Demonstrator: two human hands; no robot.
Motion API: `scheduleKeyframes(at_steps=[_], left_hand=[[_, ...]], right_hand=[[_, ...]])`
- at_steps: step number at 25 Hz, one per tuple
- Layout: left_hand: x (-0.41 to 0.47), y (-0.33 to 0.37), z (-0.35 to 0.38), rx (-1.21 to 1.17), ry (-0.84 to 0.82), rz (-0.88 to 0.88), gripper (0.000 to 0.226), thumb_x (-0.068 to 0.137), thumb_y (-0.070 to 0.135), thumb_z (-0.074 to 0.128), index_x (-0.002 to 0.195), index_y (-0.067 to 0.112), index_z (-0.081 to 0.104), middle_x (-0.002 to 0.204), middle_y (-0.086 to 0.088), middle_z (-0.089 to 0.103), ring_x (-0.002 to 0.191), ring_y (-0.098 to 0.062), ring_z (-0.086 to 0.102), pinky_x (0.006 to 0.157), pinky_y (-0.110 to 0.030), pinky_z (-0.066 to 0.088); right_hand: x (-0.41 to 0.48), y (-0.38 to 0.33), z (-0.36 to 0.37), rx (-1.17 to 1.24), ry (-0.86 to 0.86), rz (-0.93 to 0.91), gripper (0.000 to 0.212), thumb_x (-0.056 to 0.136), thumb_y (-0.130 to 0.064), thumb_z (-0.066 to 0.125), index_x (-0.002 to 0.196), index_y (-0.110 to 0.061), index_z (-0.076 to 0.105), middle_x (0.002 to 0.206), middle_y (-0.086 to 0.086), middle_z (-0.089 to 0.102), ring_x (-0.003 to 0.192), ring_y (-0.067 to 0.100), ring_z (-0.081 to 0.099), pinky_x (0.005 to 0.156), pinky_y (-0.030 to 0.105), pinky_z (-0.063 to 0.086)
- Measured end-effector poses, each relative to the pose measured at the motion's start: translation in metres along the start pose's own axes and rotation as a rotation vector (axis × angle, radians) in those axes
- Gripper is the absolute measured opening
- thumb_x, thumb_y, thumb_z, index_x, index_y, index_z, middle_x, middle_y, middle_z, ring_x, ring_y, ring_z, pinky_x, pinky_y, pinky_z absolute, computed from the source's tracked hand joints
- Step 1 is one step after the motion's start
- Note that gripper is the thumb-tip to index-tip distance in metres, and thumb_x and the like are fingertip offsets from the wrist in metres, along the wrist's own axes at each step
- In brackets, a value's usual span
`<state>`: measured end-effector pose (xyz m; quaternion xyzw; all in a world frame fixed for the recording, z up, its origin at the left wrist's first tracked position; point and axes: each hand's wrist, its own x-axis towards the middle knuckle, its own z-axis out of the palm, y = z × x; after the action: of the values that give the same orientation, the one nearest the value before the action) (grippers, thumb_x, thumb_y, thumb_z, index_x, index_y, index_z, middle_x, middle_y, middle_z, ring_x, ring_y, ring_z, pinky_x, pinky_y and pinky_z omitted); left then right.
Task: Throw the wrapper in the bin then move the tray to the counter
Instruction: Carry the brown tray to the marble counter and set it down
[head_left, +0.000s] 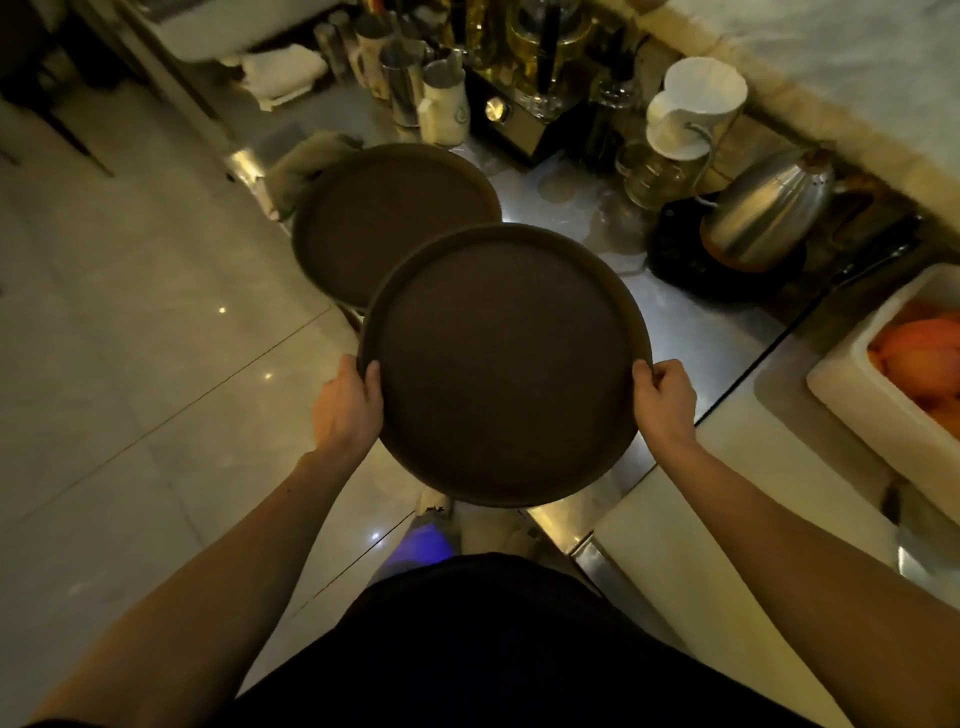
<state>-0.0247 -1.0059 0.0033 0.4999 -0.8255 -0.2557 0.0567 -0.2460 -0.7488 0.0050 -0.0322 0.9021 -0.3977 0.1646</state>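
Observation:
I hold a round dark brown tray (504, 364) with both hands, level, above the near edge of a steel counter (566, 208). My left hand (345, 402) grips its left rim, thumb on top. My right hand (665, 402) grips its right rim the same way. The tray is bare. A second round brown tray (384, 218) lies on the counter just beyond it, partly covered by the held one. No wrapper and no bin are in view.
On the counter stand a steel kettle (769, 213) on a dark base, a white dripper (696, 109) over a glass, metal pitchers (410, 88) and a folded cloth (306, 166). At right a white box (883, 400) holds orange things. Tiled floor (130, 338) lies to the left.

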Motion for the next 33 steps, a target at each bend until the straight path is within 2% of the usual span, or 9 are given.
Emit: scheduleKeyframes(at_steps=[4,9,12,18,23,29,33], left_hand=[[0.009,-0.041,-0.029,-0.019,0.065,-0.079,0.039,0.102,0.038,0.036,0.113,0.004,0.052,0.084,-0.007,0.058,0.075,-0.025,0.06,0.063,-0.037,0.044],[0.04,-0.098,-0.07,-0.065,0.064,-0.061,0.038,0.102,0.036,0.037,0.113,0.003,0.053,0.084,-0.006,0.058,0.074,-0.025,0.059,0.063,-0.035,0.041],[0.067,-0.134,-0.099,-0.068,0.056,-0.054,0.039,0.103,0.036,0.036,0.115,0.004,0.053,0.087,-0.005,0.057,0.077,-0.023,0.059,0.065,-0.034,0.041],[0.129,-0.187,-0.134,-0.076,0.047,-0.023,0.038,0.102,0.039,0.037,0.113,0.007,0.053,0.09,-0.008,0.063,0.08,-0.026,0.063,0.071,-0.042,0.053],[0.183,-0.186,-0.135,-0.127,-0.001,0.027,0.038,0.101,0.039,0.039,0.114,0.007,0.054,0.089,-0.005,0.062,0.078,-0.022,0.061,0.07,-0.039,0.052],[0.241,-0.15,-0.113,-0.1,-0.029,0.071,0.039,0.101,0.04,0.037,0.114,0.007,0.055,0.087,-0.004,0.061,0.077,-0.022,0.059,0.066,-0.035,0.048],[0.288,-0.117,-0.104,-0.058,-0.077,0.127,0.04,0.102,0.039,0.037,0.112,0.006,0.055,0.086,-0.008,0.062,0.084,-0.032,0.063,0.066,-0.036,0.043]], right_hand=[[-0.016,-0.028,0.041,-0.013,-0.042,-0.046,0.021,0.1,-0.034,0.042,0.098,-0.014,0.047,0.094,0.006,0.055,0.083,0.019,0.055,0.077,0.028,0.042],[-0.034,-0.068,0.105,-0.04,-0.015,-0.088,0.021,0.099,-0.035,0.044,0.095,-0.015,0.048,0.092,0.006,0.056,0.082,0.019,0.056,0.08,0.03,0.047],[-0.05,-0.092,0.148,-0.029,-0.032,-0.101,0.023,0.098,-0.034,0.048,0.093,-0.011,0.05,0.091,0.011,0.059,0.082,0.024,0.059,0.08,0.034,0.05],[-0.074,-0.131,0.209,-0.026,0.013,-0.079,0.026,0.097,-0.031,0.049,0.09,-0.007,0.051,0.088,0.017,0.059,0.08,0.03,0.058,0.074,0.039,0.048],[-0.069,-0.143,0.225,-0.069,0.048,-0.024,0.025,0.098,-0.029,0.05,0.086,-0.007,0.05,0.084,0.015,0.056,0.077,0.027,0.055,0.07,0.034,0.042],[-0.015,-0.156,0.232,-0.041,0.098,0.052,0.024,0.098,-0.032,0.048,0.09,-0.01,0.049,0.089,0.016,0.059,0.079,0.026,0.057,0.075,0.036,0.047],[0.027,-0.168,0.231,-0.02,0.126,0.09,0.024,0.098,-0.033,0.047,0.09,-0.01,0.049,0.087,0.015,0.058,0.078,0.027,0.057,0.075,0.038,0.048]])
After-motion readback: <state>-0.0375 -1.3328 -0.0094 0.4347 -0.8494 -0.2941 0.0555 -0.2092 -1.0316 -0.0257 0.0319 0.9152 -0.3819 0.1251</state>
